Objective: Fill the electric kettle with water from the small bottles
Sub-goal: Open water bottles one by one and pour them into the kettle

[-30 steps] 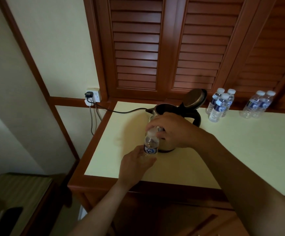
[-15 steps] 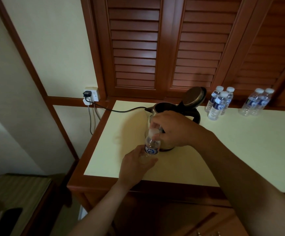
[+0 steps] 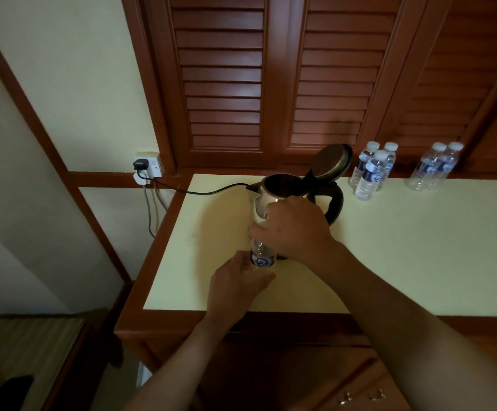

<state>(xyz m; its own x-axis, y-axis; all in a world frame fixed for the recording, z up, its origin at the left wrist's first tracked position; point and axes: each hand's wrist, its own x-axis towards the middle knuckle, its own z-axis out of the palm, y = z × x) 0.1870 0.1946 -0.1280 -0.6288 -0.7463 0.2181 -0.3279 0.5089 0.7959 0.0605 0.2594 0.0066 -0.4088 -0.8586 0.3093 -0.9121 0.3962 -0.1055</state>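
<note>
A steel electric kettle (image 3: 283, 188) with a black handle stands on the pale yellow counter (image 3: 404, 247), its lid (image 3: 332, 161) tipped open. In front of it I hold a small water bottle (image 3: 262, 258) with a blue label upright. My left hand (image 3: 235, 287) grips the bottle's lower body. My right hand (image 3: 294, 229) is closed over the bottle's top, hiding the cap. Three full small bottles (image 3: 372, 173) stand right of the kettle, and two more bottles (image 3: 434, 170) stand further right.
A black cord (image 3: 199, 191) runs from the kettle to a plug in the wall socket (image 3: 148, 167) at the left. Wooden louvred doors (image 3: 271, 78) rise behind the counter. A drawer with metal handles (image 3: 360, 397) sits below.
My right hand has shifted slightly over the bottle's top, and the white cap that showed before is now covered. The bottle stays in place in my left hand.
</note>
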